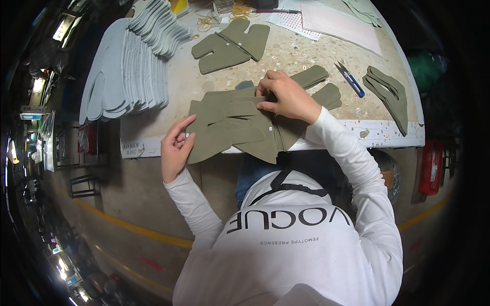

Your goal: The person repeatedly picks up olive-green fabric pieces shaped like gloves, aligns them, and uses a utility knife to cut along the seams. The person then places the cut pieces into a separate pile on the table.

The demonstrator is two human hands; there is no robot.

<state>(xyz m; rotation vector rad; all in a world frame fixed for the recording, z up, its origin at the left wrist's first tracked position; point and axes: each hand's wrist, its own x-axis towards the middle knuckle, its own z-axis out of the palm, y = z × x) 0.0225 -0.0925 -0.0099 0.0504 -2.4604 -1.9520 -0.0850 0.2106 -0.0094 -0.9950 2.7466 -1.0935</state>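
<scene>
In front of me, several olive-green cut fabric pieces [224, 122] with curved edges and slits lie overlapped, their lower edges hanging past the table's near edge. My left hand [176, 145] grips the left edge of the front piece between curled fingers and thumb. At the upper right of the same pieces, my right hand [288, 97] has thumb and fingers pinched on the edge of the stack. Part of what it pinches is hidden beneath the fingers. Small white stickers mark some pieces. More olive strips [311, 76] stick out beyond my right hand.
A tall stack of pale grey-blue cut pieces [127, 71] stands at left. Farther back lie other olive pieces [232, 46]. Blue-handled thread snips [350, 80] and a slit olive bundle [388, 92] are at right. Sticker sheets [337, 25] and scraps lie on the table [178, 81].
</scene>
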